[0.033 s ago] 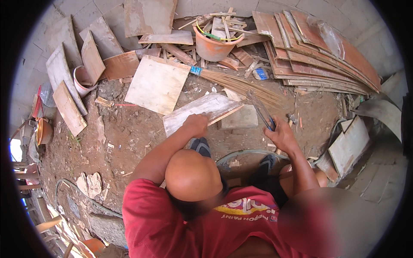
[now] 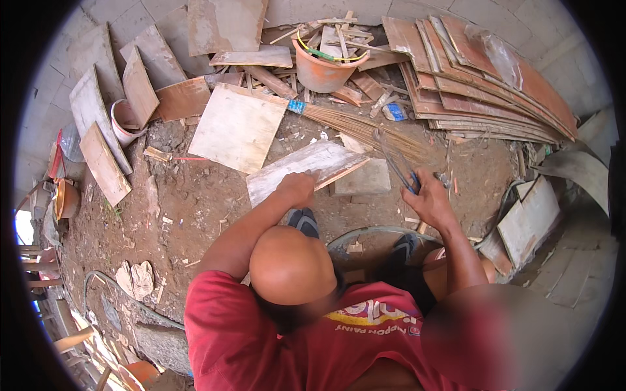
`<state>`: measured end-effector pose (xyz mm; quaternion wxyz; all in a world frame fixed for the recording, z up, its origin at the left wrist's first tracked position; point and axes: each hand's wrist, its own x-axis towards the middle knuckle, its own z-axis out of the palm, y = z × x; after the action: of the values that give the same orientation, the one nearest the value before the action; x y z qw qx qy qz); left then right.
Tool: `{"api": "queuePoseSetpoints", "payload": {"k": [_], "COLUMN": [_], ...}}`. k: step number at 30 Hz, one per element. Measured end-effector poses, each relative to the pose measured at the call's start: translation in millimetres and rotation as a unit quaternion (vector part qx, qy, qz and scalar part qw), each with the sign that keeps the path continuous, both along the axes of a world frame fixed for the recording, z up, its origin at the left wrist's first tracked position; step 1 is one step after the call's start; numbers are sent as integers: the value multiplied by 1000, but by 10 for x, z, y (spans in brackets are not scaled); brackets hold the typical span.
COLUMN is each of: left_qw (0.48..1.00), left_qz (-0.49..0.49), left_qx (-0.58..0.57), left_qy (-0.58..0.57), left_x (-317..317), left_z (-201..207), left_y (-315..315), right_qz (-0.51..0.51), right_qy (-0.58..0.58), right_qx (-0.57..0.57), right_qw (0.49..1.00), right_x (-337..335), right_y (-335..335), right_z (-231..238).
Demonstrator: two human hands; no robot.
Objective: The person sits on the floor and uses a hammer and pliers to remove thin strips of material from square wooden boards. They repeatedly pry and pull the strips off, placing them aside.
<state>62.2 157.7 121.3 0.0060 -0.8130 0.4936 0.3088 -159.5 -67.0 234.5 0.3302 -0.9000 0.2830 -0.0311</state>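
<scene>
My left hand (image 2: 297, 189) is closed on the near edge of a plywood board (image 2: 303, 163) smeared with whitish residue. The board's right end lies over a grey concrete block (image 2: 365, 180). In my right hand (image 2: 430, 201) are long pincers (image 2: 394, 159) with blue on the handles, their jaws pointing away from me, just beyond the board's right end. Behind the jaws lies a stick broom (image 2: 358, 127) with a blue binding. A small grey metal piece (image 2: 444, 178) shows beside my right hand; its kind is unclear.
A square board (image 2: 238, 127) lies beyond the held one. An orange bucket of wood scraps (image 2: 326, 70) stands at the back, with stacked plywood sheets (image 2: 482, 85) to its right. More boards (image 2: 104, 166) lean at the left. A hose (image 2: 130, 301) crosses the dirt ground.
My right hand and the pincers have shifted slightly; the jaws are a little farther from me. My left hand and the board stay in place.
</scene>
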Motion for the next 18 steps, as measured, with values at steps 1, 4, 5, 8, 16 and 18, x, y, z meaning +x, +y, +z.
{"api": "queuePoseSetpoints", "payload": {"k": [1, 4, 5, 8, 16, 18], "left_qw": [1000, 1000, 1000, 1000, 999, 999], "left_qz": [-3, -9, -6, -11, -22, -21], "left_qx": [2, 4, 6, 1, 14, 27], "left_qy": [-1, -7, -4, -2, -23, -19], "left_x": [13, 46, 52, 73, 43, 42], "left_z": [-5, -8, -23, -71, -158, -109], "left_y": [13, 23, 36, -17, 87, 58], "right_qz": [-21, -125, -164, -255, -121, -199], "right_qy": [-20, -145, -195, -228, -82, -171], "right_qx": [-9, 7, 22, 59, 25, 65], "right_qw": [1000, 982, 967, 938, 989, 963], "right_x": [94, 237, 268, 300, 570, 615], "right_y": [52, 46, 51, 67, 88, -11], "right_z": [229, 364, 361, -439, 64, 213]}}
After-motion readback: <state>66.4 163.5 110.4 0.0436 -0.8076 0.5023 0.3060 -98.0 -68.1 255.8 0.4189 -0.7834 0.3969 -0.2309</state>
